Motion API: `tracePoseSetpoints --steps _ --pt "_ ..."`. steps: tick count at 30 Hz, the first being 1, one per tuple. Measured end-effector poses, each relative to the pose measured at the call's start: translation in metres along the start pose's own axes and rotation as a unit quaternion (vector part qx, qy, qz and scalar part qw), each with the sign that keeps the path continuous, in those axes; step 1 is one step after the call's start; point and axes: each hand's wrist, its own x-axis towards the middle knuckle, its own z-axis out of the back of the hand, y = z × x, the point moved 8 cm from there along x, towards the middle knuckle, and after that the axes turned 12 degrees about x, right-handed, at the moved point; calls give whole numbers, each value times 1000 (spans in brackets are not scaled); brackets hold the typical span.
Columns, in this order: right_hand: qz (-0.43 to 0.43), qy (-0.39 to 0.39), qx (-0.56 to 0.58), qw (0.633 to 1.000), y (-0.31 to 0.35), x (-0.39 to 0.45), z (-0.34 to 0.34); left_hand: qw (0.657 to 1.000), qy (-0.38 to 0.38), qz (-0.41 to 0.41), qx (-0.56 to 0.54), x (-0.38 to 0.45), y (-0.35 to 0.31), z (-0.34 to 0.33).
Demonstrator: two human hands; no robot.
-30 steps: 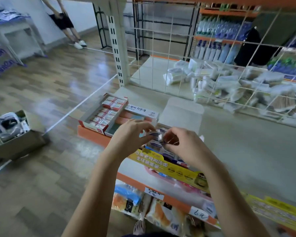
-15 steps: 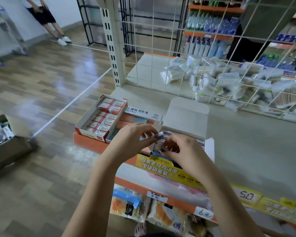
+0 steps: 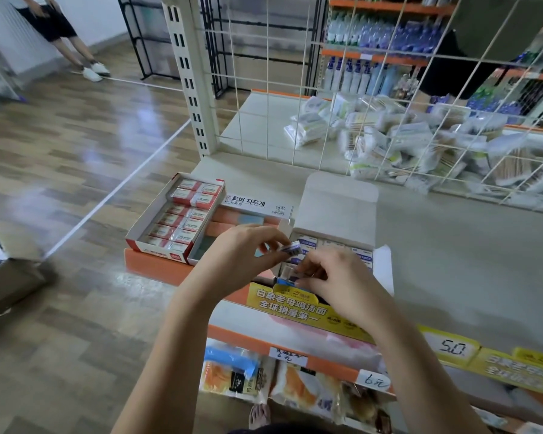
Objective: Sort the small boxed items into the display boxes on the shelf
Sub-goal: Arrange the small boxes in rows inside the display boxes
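Head view, looking down at a shelf (image 3: 452,261) running across the middle of the frame.

Left hand (image 3: 242,252) at centre, fingers curled, pinching a small box (image 3: 290,247) with a purple end between thumb and fingertips, held just above the near left corner of the open white display box (image 3: 336,220). Right hand (image 3: 342,280) just right of it and lower, fingers bent and pinching another small item (image 3: 287,272) over the front edge of that same display box; too blurred to tell exactly what is held. Both hands close together, nearly touching.

White display box at centre, lid flap standing up at the back, rows of small blue-and-white boxes (image 3: 333,245) packed inside. Left of it, a tray with Korean lettering (image 3: 251,211) holding orange and blue blocks. Further left, a red-and-white display box (image 3: 176,220) filled with rows of red-and-white boxed items, at the shelf's left end.

Yellow price strip (image 3: 298,308) along the shelf's front edge, below the hands. Packaged snacks (image 3: 232,374) on the lower shelf at the bottom of the frame.

Wire grid (image 3: 373,89) behind, in the upper right, with a heap of white packets (image 3: 389,142) beyond it. Cardboard carton (image 3: 3,277) on the wooden floor at the left edge. Another person's legs (image 3: 76,48) in the upper left corner.
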Motion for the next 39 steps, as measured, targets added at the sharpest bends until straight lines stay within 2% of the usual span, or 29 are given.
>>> tracePoseSetpoints --steps 17,25,39 --pt "-33 7 -22 999 0 5 -1 1000 12 -1 8 -3 1 -4" --pt "-50 48 -36 997 3 7 -3 1000 29 4 11 -1 3 -6" --pt "-85 64 73 992 -7 0 3 999 33 -12 -7 3 0 -3"
